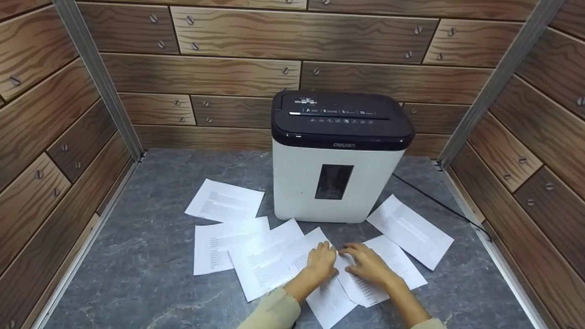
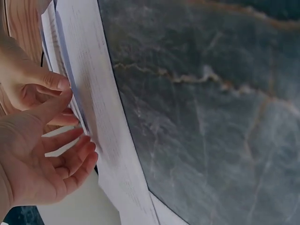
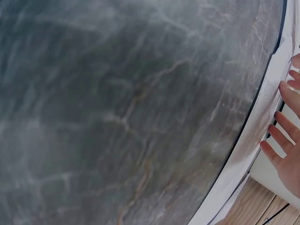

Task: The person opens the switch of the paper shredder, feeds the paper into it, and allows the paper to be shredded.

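Several printed paper sheets lie fanned out on the grey marbled table in the head view. My left hand [image 1: 321, 261] rests on a middle sheet [image 1: 331, 299], its fingertips touching the paper. Close beside it, my right hand [image 1: 365, 264] lies over another sheet [image 1: 379, 296] with fingers loosely spread. In the left wrist view both hands meet near the paper edge [image 2: 93, 89], the left hand [image 2: 51, 159] with relaxed fingers. At the right wrist view's edge, the right hand [image 3: 287, 145] has its fingers apart over the paper [image 3: 260, 124]. Nothing is visibly lifted.
A white paper shredder [image 1: 295, 183] with a dark top [image 1: 338, 103] stands just behind the sheets. Its black cord [image 1: 438, 203] runs to the right. One sheet [image 1: 226, 201] lies at the left, another [image 1: 413, 230] at the right. Wood-patterned walls [image 1: 237, 75] enclose the table.
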Tool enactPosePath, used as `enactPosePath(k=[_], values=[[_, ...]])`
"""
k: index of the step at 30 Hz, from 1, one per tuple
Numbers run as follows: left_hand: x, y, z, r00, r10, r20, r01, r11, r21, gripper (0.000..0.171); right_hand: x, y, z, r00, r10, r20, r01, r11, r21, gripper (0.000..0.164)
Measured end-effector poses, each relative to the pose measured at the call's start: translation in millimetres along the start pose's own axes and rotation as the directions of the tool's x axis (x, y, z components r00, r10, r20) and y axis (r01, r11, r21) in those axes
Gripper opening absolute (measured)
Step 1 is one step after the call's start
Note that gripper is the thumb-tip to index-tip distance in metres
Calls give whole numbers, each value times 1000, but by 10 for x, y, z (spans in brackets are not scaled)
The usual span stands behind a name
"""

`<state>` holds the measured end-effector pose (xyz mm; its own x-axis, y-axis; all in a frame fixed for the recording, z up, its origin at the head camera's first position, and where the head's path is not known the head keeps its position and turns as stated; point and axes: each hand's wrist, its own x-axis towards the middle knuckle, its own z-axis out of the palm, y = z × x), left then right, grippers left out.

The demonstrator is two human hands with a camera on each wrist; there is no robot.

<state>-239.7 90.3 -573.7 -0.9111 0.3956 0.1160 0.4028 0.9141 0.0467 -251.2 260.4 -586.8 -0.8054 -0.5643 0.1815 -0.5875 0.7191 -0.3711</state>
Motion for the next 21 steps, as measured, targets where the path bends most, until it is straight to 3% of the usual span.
enactPosePath(k=[6, 9, 12, 15, 18, 21], values=[[25, 5, 40, 996, -46, -74, 43, 998, -40, 48, 27, 13, 9, 995, -69, -75, 64, 995, -72, 43], [33, -20, 60, 989, -49, -143, 39, 997, -70, 38, 46, 13, 31, 988, -87, -130, 75, 993, -92, 42], [51, -52, 76, 972, -43, -231, 19, 994, -106, 29, 66, 23, 47, 976, -73, -204, 55, 994, -93, 35], [72, -96, 70, 944, -53, -325, -5, 984, -177, 24, 99, 28, 42, 959, -38, -281, 15, 996, -84, 24], [92, -152, 39, 915, -93, -394, -34, 952, -303, 22, 139, 25, 15, 941, -26, -339, -1, 997, -80, 16], [113, -217, 4, 894, -149, -422, -70, 885, -460, 20, 181, 11, -35, 920, -57, -388, 27, 996, -81, 16]])
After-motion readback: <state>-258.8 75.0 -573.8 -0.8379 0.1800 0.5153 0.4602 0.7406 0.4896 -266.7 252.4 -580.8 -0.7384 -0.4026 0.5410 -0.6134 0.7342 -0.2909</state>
